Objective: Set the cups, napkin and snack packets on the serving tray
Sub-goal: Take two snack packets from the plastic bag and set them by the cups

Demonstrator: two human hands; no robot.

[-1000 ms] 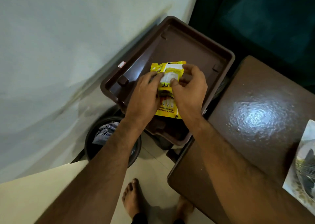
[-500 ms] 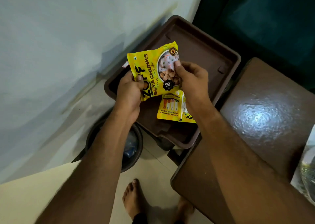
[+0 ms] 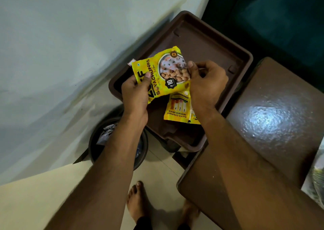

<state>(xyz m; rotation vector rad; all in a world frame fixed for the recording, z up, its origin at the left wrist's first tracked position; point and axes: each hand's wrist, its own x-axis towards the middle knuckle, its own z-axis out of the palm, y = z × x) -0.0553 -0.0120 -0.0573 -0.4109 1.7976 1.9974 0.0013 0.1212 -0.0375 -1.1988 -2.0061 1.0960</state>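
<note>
A brown serving tray point(image 3: 206, 37) stands against the wall. Above it I hold a yellow soya chunks packet point(image 3: 163, 72), printed face up. My left hand point(image 3: 135, 96) grips its lower left edge and my right hand point(image 3: 206, 82) pinches its right edge. A second yellow packet point(image 3: 178, 109) lies back side up on the tray floor, partly hidden under my right wrist. No cups or napkin show.
A dark round bin point(image 3: 100, 142) with crumpled wrappers sits on the floor below the tray. A glossy brown table point(image 3: 273, 117) is at the right, with a patterned item point(image 3: 315, 173) at its right edge. My bare feet point(image 3: 138, 200) stand on pale tiles.
One packet has come to lie on the tray floor while both hands lifted the other and turned its printed face up. Since half a second ago it has hardly moved.
</note>
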